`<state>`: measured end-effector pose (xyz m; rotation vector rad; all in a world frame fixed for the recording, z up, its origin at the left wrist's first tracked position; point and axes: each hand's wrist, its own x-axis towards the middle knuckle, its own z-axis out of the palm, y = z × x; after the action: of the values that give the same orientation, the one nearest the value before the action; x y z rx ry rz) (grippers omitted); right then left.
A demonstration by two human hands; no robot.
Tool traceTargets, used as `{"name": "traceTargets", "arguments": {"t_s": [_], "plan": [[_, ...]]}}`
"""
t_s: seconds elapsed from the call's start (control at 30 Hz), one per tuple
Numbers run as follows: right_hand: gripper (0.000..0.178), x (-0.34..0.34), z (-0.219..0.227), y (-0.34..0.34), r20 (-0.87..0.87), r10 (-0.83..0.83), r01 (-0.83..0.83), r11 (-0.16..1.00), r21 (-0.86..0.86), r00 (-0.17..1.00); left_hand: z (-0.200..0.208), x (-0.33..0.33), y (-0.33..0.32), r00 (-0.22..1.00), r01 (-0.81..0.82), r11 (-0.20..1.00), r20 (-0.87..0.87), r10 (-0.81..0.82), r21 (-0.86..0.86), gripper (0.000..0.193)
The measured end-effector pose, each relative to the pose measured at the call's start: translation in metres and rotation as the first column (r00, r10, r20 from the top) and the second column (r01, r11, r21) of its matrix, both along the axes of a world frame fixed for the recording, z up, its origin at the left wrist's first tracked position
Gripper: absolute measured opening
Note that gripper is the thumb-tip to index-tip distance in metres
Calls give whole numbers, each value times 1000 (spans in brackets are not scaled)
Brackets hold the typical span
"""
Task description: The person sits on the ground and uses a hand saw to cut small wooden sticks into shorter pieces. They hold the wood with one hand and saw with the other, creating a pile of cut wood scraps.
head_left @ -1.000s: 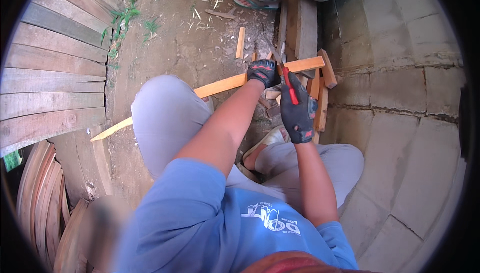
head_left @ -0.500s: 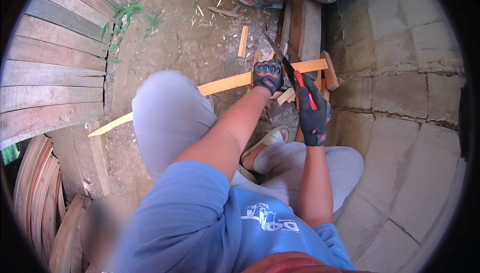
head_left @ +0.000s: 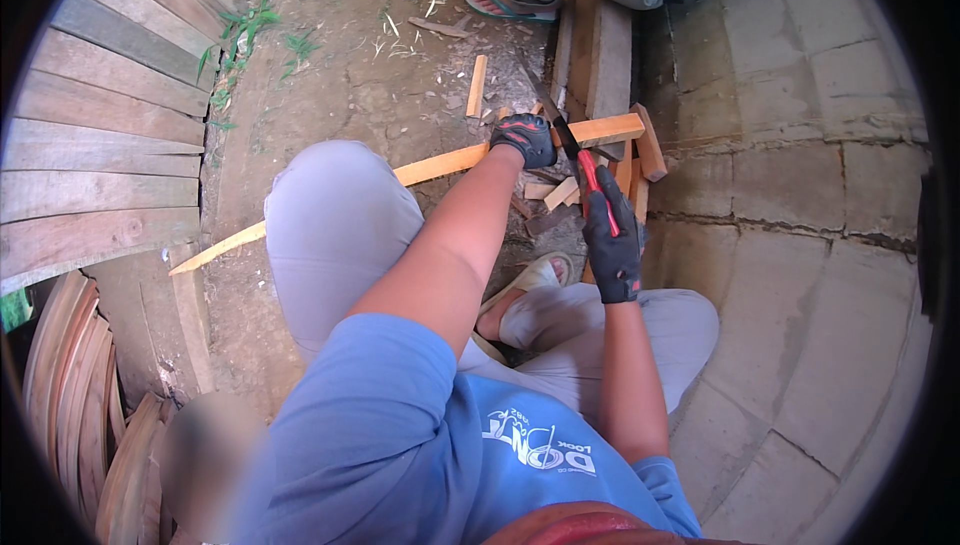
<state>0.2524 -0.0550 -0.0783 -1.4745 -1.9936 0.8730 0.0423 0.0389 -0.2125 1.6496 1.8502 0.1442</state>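
Our right hand (head_left: 613,245), gloved, has its fingers wrapped around the red handle of a saw (head_left: 567,133); our left hand (head_left: 527,138), gloved too, is closed over a wooden strip (head_left: 610,129), how firmly we cannot tell. Strip lies ahead of the right hand, above the ground (head_left: 350,85) toward its right edge, by the grey blockwork (head_left: 780,185). Long axis slants from near left to far right, partly hidden at our left knee (head_left: 340,215). Saw points away and leftward, its blade crossing that axis steeply; whether the teeth sit in the wood, we cannot see. Left hand is nearer the crossing, just left of the blade. Short end of strip shows to the right, close to a wooden block (head_left: 649,145), contact unclear. Offcuts (head_left: 562,194) lie nearer us than the strip.
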Motion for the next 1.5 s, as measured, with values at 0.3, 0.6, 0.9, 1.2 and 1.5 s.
{"name": "traceTargets", "arguments": {"t_s": [0.3, 0.6, 0.9, 1.2, 1.5], "plan": [[42, 4, -8, 0, -56, -50, 42, 991, -130, 997, 19, -19, 23, 947, 118, 942, 321, -12, -313, 51], [40, -25, 3, 19, -27, -40, 40, 999, 2, 999, -14, -6, 6, 993, -15, 955, -105, 49, 297, 42], [44, -43, 9, 43, 43, -45, 45, 999, -9, 998, 0, 9, 5, 991, -108, 977, -62, 121, 183, 35], [45, -10, -10, 21, 52, 62, -65, 997, 47, 997, 2, 0, 15, 997, -67, 995, -29, 69, 73, 52], [39, 58, 128, -63, 267, -190, 283, 884, -373, 945, 8, -27, 42, 995, -80, 995, -62, 84, 57, 58]]}}
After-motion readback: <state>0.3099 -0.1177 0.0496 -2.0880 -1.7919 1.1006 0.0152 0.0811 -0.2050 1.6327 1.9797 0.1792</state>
